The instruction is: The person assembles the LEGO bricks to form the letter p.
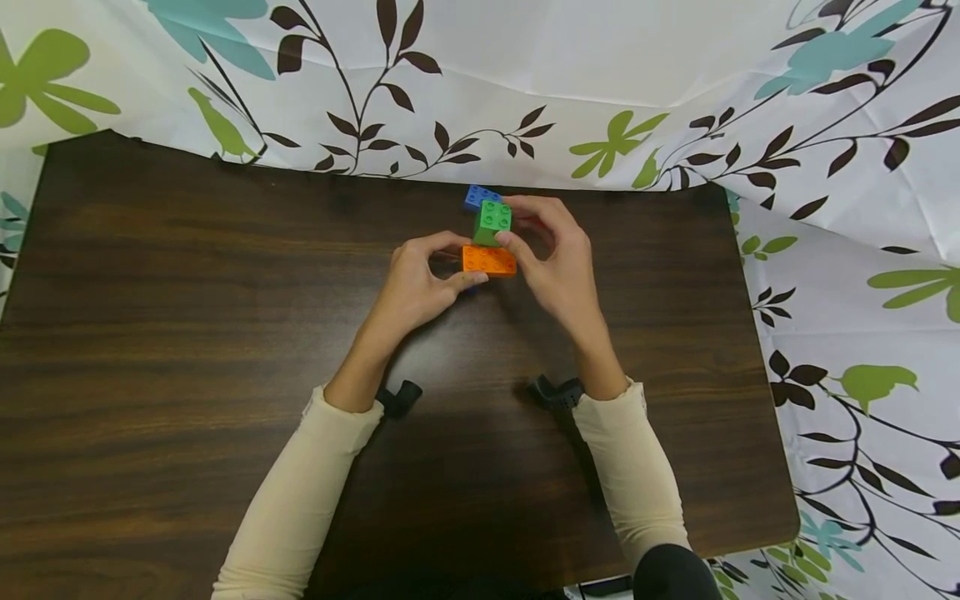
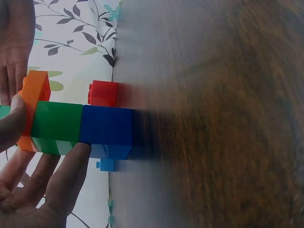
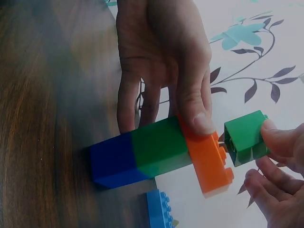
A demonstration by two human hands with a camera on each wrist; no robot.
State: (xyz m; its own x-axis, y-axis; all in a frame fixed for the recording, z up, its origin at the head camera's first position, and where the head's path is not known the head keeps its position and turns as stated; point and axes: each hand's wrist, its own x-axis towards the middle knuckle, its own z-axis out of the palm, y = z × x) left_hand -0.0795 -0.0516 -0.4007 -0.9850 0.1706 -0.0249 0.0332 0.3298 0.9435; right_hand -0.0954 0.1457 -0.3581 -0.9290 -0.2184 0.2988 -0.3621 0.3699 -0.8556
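A stack of toy building bricks stands on the table, seen side-on in the wrist views: a dark blue brick [image 2: 107, 124] at the bottom, a green brick [image 3: 160, 145] on it, and a longer orange brick [image 1: 489, 261] on top. My left hand [image 1: 412, 279] grips this stack from the left, thumb on the orange brick and fingers along the lower ones. Between thumb and fingers, my right hand [image 1: 561, 258] pinches another green brick [image 3: 247, 137]. That brick is just above the orange studs, with a small gap showing in the right wrist view.
Behind the stack, near the table's far edge, lies a light blue brick [image 1: 480, 197]. A red brick [image 2: 103, 93] shows beyond the stack in the left wrist view and is hidden in the head view. A patterned cloth [image 1: 480, 83] hangs along the far side of the dark wooden table [image 1: 187, 350].
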